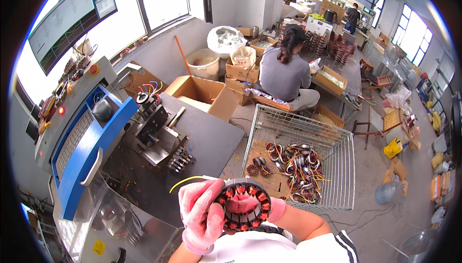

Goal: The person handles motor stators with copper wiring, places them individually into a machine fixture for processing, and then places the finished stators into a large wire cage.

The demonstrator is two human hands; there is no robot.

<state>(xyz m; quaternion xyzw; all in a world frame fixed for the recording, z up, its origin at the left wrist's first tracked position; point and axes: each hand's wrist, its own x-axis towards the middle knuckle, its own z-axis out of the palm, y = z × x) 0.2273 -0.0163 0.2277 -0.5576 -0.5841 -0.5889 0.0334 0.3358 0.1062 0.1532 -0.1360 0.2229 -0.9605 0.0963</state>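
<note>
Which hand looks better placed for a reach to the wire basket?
Probably the right hand: it is nearer the wire basket, while the left hand is farther off, gripping the left side of the copper-wound ring. The right's own grip is partly hidden.

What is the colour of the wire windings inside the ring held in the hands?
The wire windings are copper-orange; they show best in the head view.

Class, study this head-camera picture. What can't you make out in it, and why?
All in the head view:
- Part of the right hand: behind the copper-wound ring.
- Both hands of the seated co-worker: hidden by their body.
- The number of wound parts in the wire cage: small, overlapping one another.
</note>
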